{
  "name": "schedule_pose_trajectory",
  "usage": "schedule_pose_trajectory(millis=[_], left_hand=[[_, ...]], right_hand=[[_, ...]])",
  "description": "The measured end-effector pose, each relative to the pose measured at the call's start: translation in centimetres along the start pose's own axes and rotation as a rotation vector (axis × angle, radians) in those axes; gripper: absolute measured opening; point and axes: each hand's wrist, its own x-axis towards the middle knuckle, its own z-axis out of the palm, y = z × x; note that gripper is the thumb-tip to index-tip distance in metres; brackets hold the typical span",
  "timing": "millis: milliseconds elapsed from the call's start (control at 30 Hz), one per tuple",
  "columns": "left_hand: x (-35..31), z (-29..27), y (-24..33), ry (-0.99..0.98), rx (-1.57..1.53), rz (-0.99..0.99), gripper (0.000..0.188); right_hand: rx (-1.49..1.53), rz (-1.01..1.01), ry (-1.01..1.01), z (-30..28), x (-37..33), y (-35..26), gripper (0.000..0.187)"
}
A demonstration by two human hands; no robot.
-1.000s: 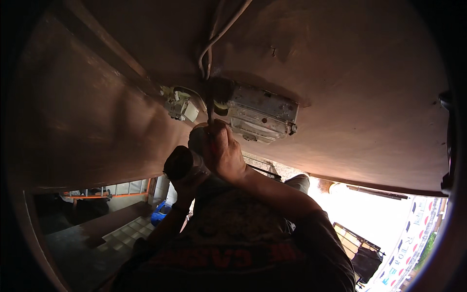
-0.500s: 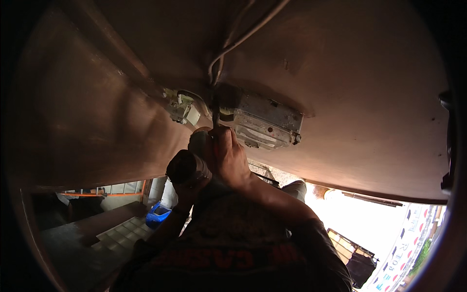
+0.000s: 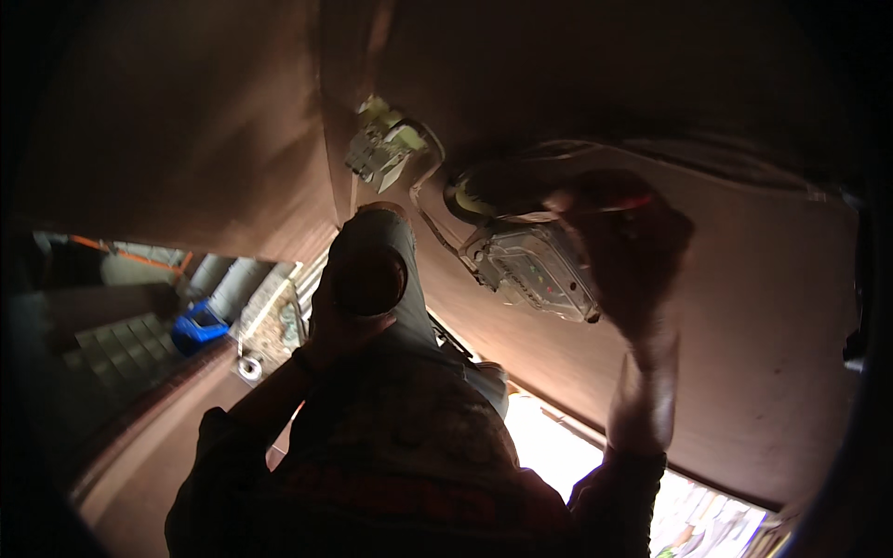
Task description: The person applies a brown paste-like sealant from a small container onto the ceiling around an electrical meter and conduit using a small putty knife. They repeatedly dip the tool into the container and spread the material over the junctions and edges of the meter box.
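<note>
Brown surfaces (image 3: 744,307) meet in a corner around the work, with a bright gap (image 3: 553,445) below the grey metal box (image 3: 539,270). That box's long axis slants down from upper left to lower right. Nearer to it is the right hand (image 3: 637,246), blurred at its upper right edge, its fingers pointing left over the box's upper side, so the box lies below and left of them; whether they touch it, or are closed on anything, I cannot tell. Left of the box and well apart from it, the left hand (image 3: 339,325) has its fingers wrapped around a dark round container (image 3: 369,282), mouth toward the camera. Up and left of the box sits a pale fitting (image 3: 381,156), with a thin cable (image 3: 433,226) running between.
</note>
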Motion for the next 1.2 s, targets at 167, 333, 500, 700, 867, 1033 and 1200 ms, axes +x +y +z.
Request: schedule_pose_trajectory(millis=[167,333,500,700,867,1033,1200], left_hand=[[1.1,1.0,0.6,0.088,0.009,0.128,0.094],[2.0,1.3,0.3,0.167,0.005,0.146,0.083],[2.6,1.3,-0.8,0.186,-0.053,0.143,0.078],[2.8,1.7,-1.7,0.182,-0.047,0.151,0.077],[2.9,1.5,-2.0,0.162,-0.050,0.114,0.078],[3.1,1.3,-2.0,0.166,-0.033,0.112,0.082],[3.3,1.1,-2.0,0.146,-0.031,0.112,0.084]], right_hand=[[-0.846,-0.373,-0.352,1.6,4.0,0.6,0.014],[-0.817,0.125,-0.532,4.4,6.7,5.3,0.023],[-0.935,0.088,-0.674,6.3,7.9,9.3,0.027],[-0.953,-0.064,-0.796,6.4,7.7,13.2,0.025],[-0.999,-0.078,-0.868,7.4,7.9,14.6,0.021],[-1.093,-0.139,-0.815,7.4,8.2,13.7,0.019],[-1.072,-0.161,-0.917,7.5,8.4,13.3,0.019]])
